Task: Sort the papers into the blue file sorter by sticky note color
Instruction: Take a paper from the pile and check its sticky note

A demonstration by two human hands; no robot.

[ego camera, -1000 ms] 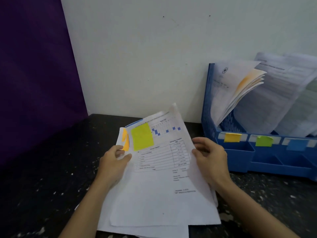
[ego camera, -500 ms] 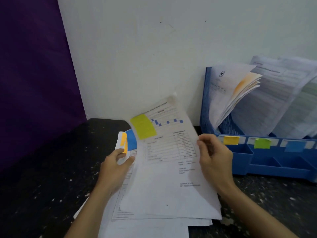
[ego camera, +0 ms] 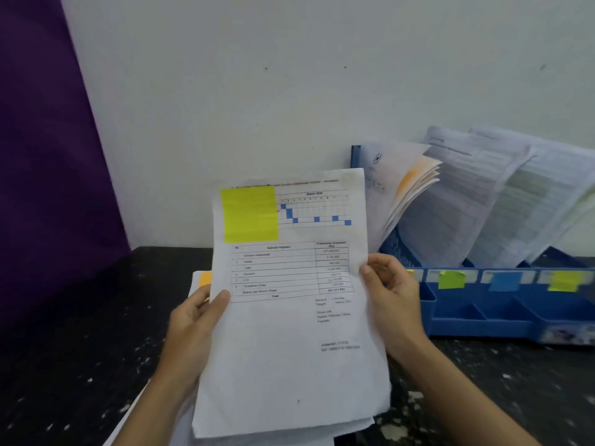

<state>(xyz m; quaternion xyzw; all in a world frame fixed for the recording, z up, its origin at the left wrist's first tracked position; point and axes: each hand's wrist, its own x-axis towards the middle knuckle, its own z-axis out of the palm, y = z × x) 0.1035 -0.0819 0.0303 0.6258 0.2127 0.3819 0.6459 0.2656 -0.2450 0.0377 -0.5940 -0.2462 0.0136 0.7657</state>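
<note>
Behind everything, a white wall [ego camera: 289, 91], with a purple panel [ego camera: 48, 156] at the left. Below, a dark speckled table [ego camera: 80, 349]. At the right on the table, against the wall, a blue file sorter [ego camera: 483, 320] with leaning papers [ego camera: 457, 214] in its slots and colored tabs along the front: green [ego camera: 451, 279], blue [ego camera: 504, 281], yellow-green [ego camera: 565, 281]. In the middle, raised upright off the table, a printed sheet [ego camera: 289, 333] with tables and a bar chart, well left of the sorter's slots. Under it, flat on the table, a paper pile [ego camera: 199, 281] showing an orange note [ego camera: 205, 278]. Left hand [ego camera: 193, 329] gripping the sheet's left edge, thumb in front, fingers curled behind. Right hand [ego camera: 392, 300] pinching the right edge likewise. At the sheet's top left corner, a yellow-green sticky note [ego camera: 249, 214].
</note>
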